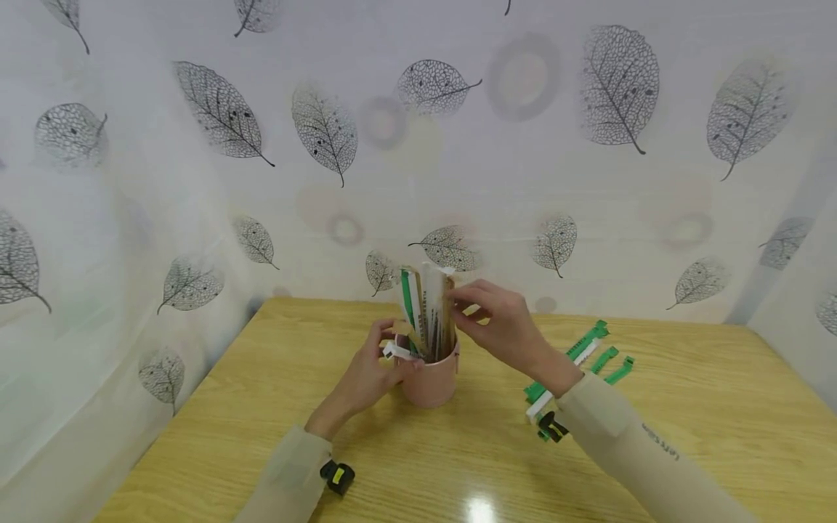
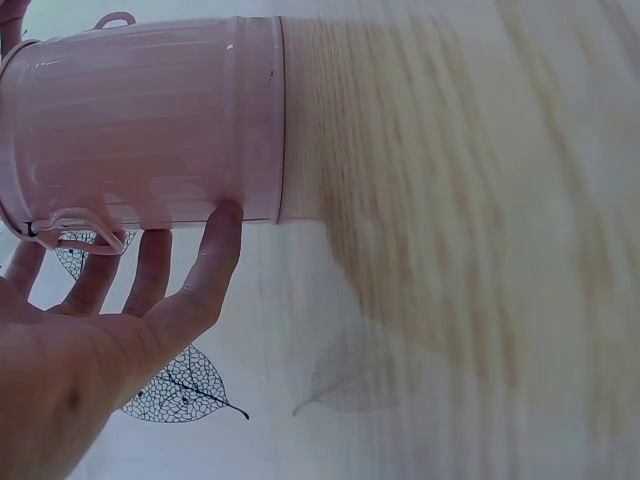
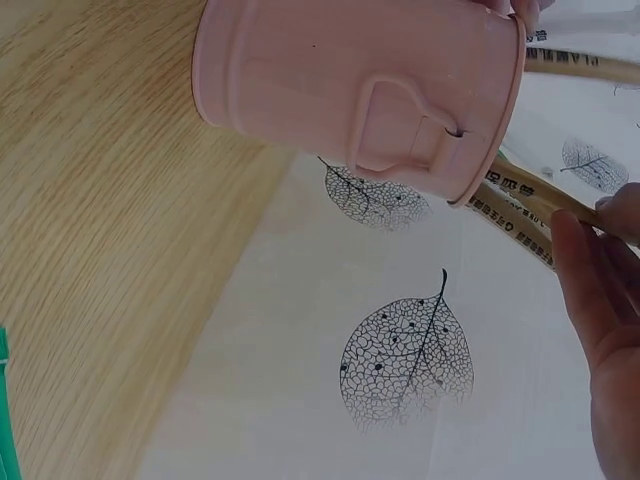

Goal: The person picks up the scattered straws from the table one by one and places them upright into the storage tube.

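Observation:
A pink bucket (image 1: 428, 388) with small wire side handles stands upright, full of narrow wrapped packets (image 1: 429, 312) in white, green and brown. My left hand (image 1: 366, 381) grips the bucket near its rim, fingers along one side and thumb on the other. A white packet end (image 1: 400, 352) pokes out over the rim beside that hand. At the bucket's right side, my right hand (image 1: 500, 319) pinches a slim brown packet (image 3: 540, 196) with dark print between thumb and forefinger. Its lower end is hidden inside the bucket (image 3: 330, 80). A second brown packet (image 3: 505, 222) runs close beside it.
Several green packets (image 1: 617, 370) and a white one (image 1: 539, 405) lie on the wooden table (image 1: 261, 407), partly under my right forearm. Behind the table hangs a pale curtain (image 1: 458, 160) with leaf prints. Both wrists carry a small black device (image 1: 338, 477).

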`<state>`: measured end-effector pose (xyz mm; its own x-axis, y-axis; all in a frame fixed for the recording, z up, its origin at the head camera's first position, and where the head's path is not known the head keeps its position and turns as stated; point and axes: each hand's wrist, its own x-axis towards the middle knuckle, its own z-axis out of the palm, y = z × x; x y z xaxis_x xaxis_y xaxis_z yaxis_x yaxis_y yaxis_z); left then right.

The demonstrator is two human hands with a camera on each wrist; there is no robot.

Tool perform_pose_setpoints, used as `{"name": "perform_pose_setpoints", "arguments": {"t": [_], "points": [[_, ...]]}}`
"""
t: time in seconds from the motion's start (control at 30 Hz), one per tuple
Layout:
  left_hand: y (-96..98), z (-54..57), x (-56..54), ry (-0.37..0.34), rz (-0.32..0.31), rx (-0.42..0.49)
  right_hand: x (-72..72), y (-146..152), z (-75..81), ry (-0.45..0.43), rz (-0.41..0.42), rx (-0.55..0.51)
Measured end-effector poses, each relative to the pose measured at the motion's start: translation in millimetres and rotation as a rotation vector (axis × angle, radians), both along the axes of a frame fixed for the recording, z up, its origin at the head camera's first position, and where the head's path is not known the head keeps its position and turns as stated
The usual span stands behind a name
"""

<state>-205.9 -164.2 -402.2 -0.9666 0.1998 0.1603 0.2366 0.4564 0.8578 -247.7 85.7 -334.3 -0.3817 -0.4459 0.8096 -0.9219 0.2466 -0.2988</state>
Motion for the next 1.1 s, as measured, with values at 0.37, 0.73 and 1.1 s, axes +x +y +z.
{"name": "perform_pose_setpoints", "arguments": {"t": [0.37, 0.73, 1.1], "points": [[-1.1, 1.1, -1.0, 0.007, -0.009, -0.002, -1.8, 24, -1.9, -0.029, -0.044, 0.073], [-3.1, 0.0, -2.2, 0.016, -0.027, -0.007, 12.7, 83, -20.4, -0.147, -0.009, 0.517], [-4.0, -2.7, -1.7, 0.026, -0.043, 0.002, 32.4, 111, -48.4, -0.31, -0.115, 0.884]]}}
